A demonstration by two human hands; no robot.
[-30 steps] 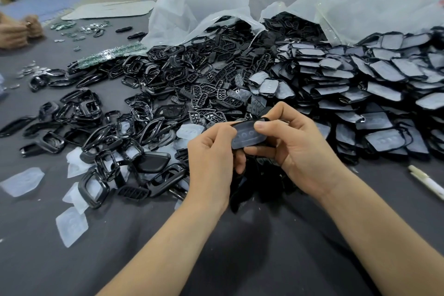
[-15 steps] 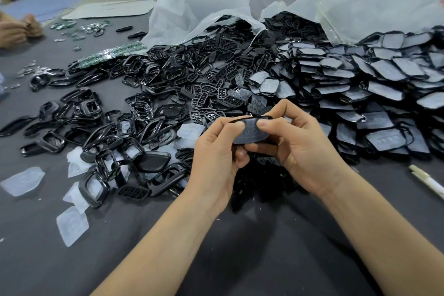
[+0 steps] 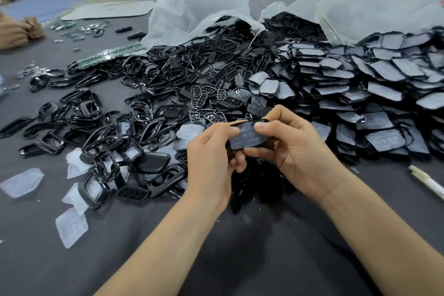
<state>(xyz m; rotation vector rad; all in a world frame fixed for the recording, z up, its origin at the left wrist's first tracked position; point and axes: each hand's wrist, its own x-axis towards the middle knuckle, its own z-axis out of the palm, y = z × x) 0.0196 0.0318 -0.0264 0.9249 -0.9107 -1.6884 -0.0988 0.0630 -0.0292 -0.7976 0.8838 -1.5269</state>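
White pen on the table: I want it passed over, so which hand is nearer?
Right. The right hand sits left of the pen; the left hand is farther left.

white pen (image 3: pixel 430 182) right on grey table (image 3: pixel 36 247) | clear bags (image 3: pixel 199 14) at back | green circuit boards (image 3: pixel 113 54) left

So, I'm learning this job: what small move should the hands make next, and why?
Probably press the translucent rubber button pad flat into the black plastic frame: left hand and right hand both pinch its top edge, and padded frames like it lie stacked at right.
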